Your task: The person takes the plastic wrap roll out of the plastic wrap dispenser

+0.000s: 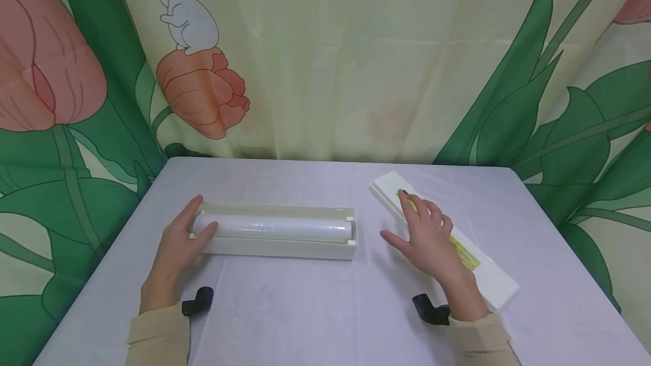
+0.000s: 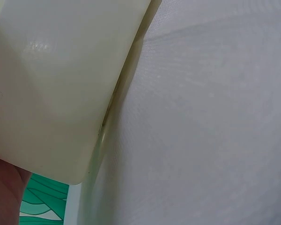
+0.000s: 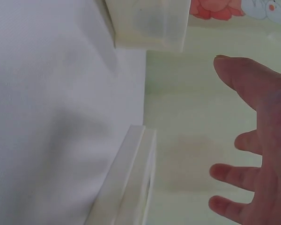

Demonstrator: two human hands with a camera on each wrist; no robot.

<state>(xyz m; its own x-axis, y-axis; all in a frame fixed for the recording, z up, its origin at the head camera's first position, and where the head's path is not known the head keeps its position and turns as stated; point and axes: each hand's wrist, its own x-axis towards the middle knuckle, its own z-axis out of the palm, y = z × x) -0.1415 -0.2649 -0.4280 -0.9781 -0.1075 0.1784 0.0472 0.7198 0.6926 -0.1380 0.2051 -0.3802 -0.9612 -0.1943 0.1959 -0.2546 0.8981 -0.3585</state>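
Note:
A long off-white cling film dispenser box (image 1: pixel 280 248) lies on the table, its top off, with a roll of clear film (image 1: pixel 285 228) inside. My left hand (image 1: pixel 175 247) grips its left end, thumb on the near side and fingers at the far side. The box wall (image 2: pixel 61 84) fills the upper left of the left wrist view. To the right, a white lid (image 1: pixel 495 275) with a yellow-green label lies at a slant. Over it is my right hand (image 1: pixel 429 239), fingers spread and holding nothing. The right wrist view shows this hand (image 3: pixel 267 136) apart from the lid (image 3: pixel 124 183).
A white cloth covers the table (image 1: pixel 285 309). Behind its far edge hangs a curtain (image 1: pixel 325 72) printed with tulips, leaves and a white animal. A black wrist mount (image 1: pixel 198 301) sits by the left sleeve, another black mount (image 1: pixel 431 310) by the right.

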